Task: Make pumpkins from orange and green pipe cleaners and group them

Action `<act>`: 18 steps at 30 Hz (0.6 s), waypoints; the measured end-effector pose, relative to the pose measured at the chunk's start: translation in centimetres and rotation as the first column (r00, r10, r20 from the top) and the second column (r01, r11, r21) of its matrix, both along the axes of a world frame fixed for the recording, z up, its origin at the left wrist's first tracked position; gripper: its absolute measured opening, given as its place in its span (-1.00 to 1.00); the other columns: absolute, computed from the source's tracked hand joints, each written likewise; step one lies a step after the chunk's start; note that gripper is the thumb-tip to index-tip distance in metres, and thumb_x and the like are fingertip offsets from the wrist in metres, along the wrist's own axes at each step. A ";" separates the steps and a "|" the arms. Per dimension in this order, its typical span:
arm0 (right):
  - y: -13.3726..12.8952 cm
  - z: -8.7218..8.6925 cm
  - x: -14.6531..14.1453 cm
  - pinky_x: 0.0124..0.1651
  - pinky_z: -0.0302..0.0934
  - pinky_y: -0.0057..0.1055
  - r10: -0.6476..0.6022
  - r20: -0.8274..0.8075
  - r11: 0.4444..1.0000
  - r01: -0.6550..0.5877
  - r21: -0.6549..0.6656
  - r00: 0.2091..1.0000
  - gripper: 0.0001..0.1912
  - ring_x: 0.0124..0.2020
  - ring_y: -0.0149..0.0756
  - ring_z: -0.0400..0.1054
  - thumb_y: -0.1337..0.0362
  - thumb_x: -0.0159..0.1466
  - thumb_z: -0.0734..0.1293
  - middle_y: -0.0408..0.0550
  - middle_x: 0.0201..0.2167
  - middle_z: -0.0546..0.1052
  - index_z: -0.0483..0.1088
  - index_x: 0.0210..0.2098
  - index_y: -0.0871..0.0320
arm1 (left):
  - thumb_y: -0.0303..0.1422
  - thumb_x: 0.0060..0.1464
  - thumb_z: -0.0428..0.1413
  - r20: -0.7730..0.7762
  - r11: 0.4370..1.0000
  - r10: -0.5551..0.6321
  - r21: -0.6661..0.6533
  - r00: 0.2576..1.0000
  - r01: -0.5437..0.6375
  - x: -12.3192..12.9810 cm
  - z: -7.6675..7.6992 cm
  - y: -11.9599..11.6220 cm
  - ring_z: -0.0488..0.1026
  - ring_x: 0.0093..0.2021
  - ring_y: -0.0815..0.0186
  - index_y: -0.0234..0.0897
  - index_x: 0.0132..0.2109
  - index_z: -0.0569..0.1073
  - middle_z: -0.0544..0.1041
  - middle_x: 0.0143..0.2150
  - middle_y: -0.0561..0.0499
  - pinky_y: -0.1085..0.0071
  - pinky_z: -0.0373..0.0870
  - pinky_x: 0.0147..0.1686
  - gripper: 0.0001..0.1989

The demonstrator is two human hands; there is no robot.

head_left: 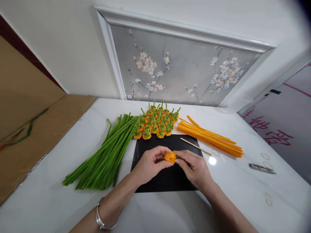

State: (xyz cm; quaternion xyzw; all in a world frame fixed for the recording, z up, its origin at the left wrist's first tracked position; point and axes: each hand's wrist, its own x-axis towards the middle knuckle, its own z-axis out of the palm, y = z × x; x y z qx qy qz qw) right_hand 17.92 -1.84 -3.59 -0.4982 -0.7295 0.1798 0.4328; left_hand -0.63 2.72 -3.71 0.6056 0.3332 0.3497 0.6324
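Note:
Over a black mat [165,183], both hands meet at a small orange pipe-cleaner flower [170,157]. My left hand [152,163] pinches the flower from its left side, thumb below and fingers above. On the other side, my right hand [193,166] has thumb and fingers closed on a short green piece at the flower's edge, mostly hidden by the fingertips. Just beyond the mat stand several finished orange flowers [157,121] with green stems pointing up.
Green pipe cleaners [104,155] lie bundled at the left, orange ones [211,136] at the right. A thin wooden stick [194,145] crosses the mat's right edge. Thread snips [262,168] and rubber bands [265,156] lie far right. A cardboard box [43,119] borders the left.

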 end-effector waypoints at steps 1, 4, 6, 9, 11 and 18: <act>0.0 0.0 -0.1 -0.18 0.40 -0.39 -0.017 -0.020 1.000 0.017 0.003 1.000 -0.80 -0.25 -0.27 0.49 0.33 0.30 0.26 -0.03 -0.25 0.58 0.51 -0.15 0.09 | -0.46 -0.05 0.23 -0.006 1.000 0.015 -0.008 1.000 -0.015 0.1 -0.1 -0.1 0.50 -0.22 0.36 -0.28 -0.17 0.44 0.55 -0.24 0.05 0.44 0.44 -0.16 -0.76; -0.1 -0.1 -0.7 -0.27 0.40 -0.39 -0.060 -0.047 0.998 0.061 0.024 0.997 -0.79 -0.34 -0.28 0.49 0.33 0.31 0.24 -0.04 -0.34 0.59 0.53 -0.25 0.08 | -0.43 -0.05 0.25 -0.041 0.999 0.046 -0.021 0.998 -0.047 0.4 -0.3 -0.4 0.51 -0.29 0.36 -0.30 -0.20 0.45 0.55 -0.30 0.06 0.45 0.45 -0.23 -0.78; -0.1 -0.1 -1.1 -0.29 0.39 -0.39 -0.089 -0.045 0.994 0.092 0.061 0.995 -0.78 -0.37 -0.29 0.48 0.35 0.31 0.23 -0.04 -0.38 0.58 0.53 -0.28 0.10 | -0.41 -0.05 0.25 -0.042 0.998 0.061 -0.026 0.997 -0.062 0.5 -0.3 -0.6 0.50 -0.33 0.38 -0.30 -0.21 0.45 0.55 -0.32 0.06 0.46 0.45 -0.26 -0.78; -0.1 -0.2 -1.3 -0.30 0.36 -0.40 -0.119 -0.035 0.987 0.122 0.105 0.992 -0.79 -0.39 -0.30 0.45 0.37 0.31 0.22 -0.05 -0.41 0.56 0.51 -0.30 0.11 | -0.43 -0.06 0.26 -0.007 0.996 0.081 -0.046 0.997 -0.081 0.7 -0.1 -0.7 0.51 -0.32 0.38 -0.29 -0.19 0.45 0.56 -0.30 0.06 0.47 0.45 -0.25 -0.76; 0.0 -0.3 -1.2 -0.30 0.35 -0.39 -0.135 -0.035 0.985 0.137 0.100 0.990 -0.79 -0.39 -0.30 0.45 0.36 0.32 0.21 -0.05 -0.41 0.55 0.49 -0.30 0.12 | -0.42 -0.05 0.26 0.050 0.992 0.069 -0.109 0.996 -0.063 0.6 0.2 -0.7 0.53 -0.28 0.36 -0.28 -0.10 0.44 0.57 -0.25 0.04 0.45 0.46 -0.22 -0.68; 0.3 -0.5 -0.7 -0.33 0.33 -0.41 -0.208 -0.174 0.978 0.205 -0.033 0.962 -0.81 -0.40 -0.30 0.42 0.26 0.31 0.23 -0.06 -0.41 0.54 0.47 -0.32 0.14 | -0.26 0.03 0.24 0.193 0.894 -0.047 -0.430 0.980 0.128 -0.3 0.4 -0.1 0.60 -0.31 0.27 -0.30 -0.01 0.38 0.61 -0.25 -0.11 0.41 0.51 -0.28 -0.60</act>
